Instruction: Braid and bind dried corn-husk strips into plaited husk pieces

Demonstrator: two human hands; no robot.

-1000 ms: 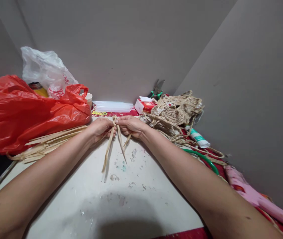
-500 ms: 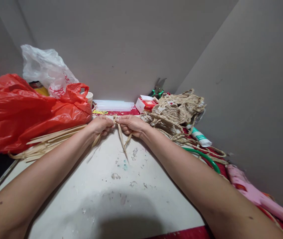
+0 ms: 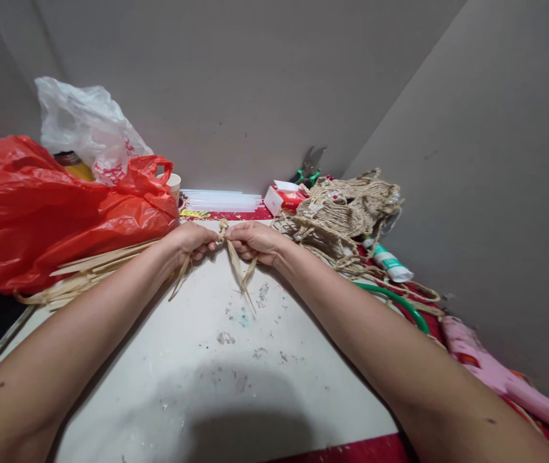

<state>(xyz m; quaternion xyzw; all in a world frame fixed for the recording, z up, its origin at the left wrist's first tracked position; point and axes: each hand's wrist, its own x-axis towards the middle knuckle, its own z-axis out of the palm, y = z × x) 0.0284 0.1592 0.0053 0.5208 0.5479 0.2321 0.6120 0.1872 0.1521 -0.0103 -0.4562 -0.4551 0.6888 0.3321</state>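
Observation:
Both hands meet over the far middle of the white table, pinching dry, straw-coloured plant strips [image 3: 234, 257] that join in a small knotted or braided piece [image 3: 223, 227]. My left hand [image 3: 191, 243] is closed on the strips from the left, and a loose end hangs below its fingers. My right hand [image 3: 255, 242] grips from the right, close to the knot. Two strip ends dangle between and beneath the hands, crossing near their tips. More flat dry strips [image 3: 95, 270] lie beside my left forearm, partly under the red bag.
At left bulge a red plastic bag [image 3: 62, 218] and a clear bag [image 3: 85, 122], with a paper cup [image 3: 174, 185]. Behind lie glue sticks [image 3: 221, 200], a red-white box [image 3: 284, 197] and pruning shears [image 3: 310, 168]. Right are braided cords [image 3: 351, 206], a tube [image 3: 392, 265] and a pink glue gun [image 3: 491, 373].
My left hand has shifted slightly left, away from the knot, and its loose strip end hangs more visibly. The dangling ends have swung a little right. The right hand keeps its pinch.

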